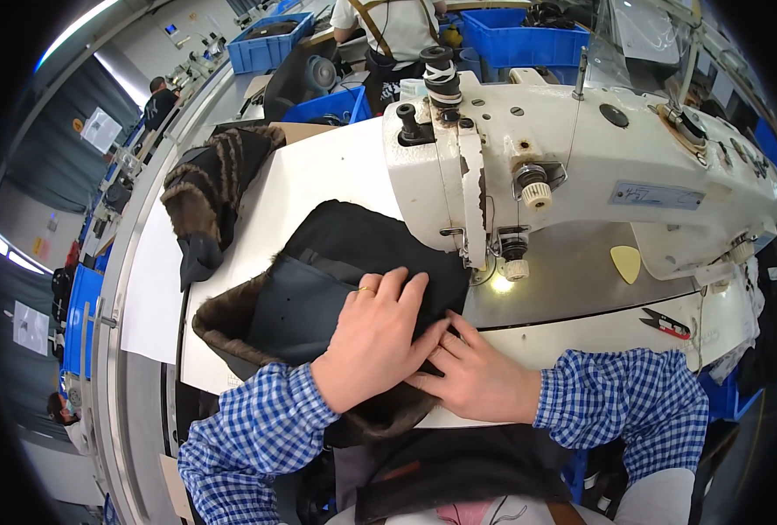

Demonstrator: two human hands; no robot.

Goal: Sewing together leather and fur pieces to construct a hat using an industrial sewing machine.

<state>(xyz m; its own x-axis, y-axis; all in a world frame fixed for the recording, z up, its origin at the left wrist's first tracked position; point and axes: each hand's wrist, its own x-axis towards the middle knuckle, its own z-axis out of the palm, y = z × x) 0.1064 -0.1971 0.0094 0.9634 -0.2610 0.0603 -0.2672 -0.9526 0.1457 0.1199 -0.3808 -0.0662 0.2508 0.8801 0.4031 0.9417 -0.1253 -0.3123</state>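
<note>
A black fabric piece edged with brown fur (pixel 346 229) lies on the white sewing table, its right edge close under the needle area of a white sewing machine (pixel 581 144). My left hand (pixel 372 332) rests on top of the fabric with its fingers stretched out, a ring on one finger. Just to its right, my right hand (pixel 478 372) has its fingers bent and pressed on the fabric's near right edge, close to my left thumb. The part of the fabric beneath both hands is hidden. A small lamp lights the plate by the needle.
Another dark piece with brown fur strips (pixel 222 179) lies at the table's left. Thread snips (pixel 666 324) and a yellow teardrop-shaped piece (pixel 626 264) are to the right. Blue bins (pixel 528 39) and a person (pixel 397 31) are beyond the machine.
</note>
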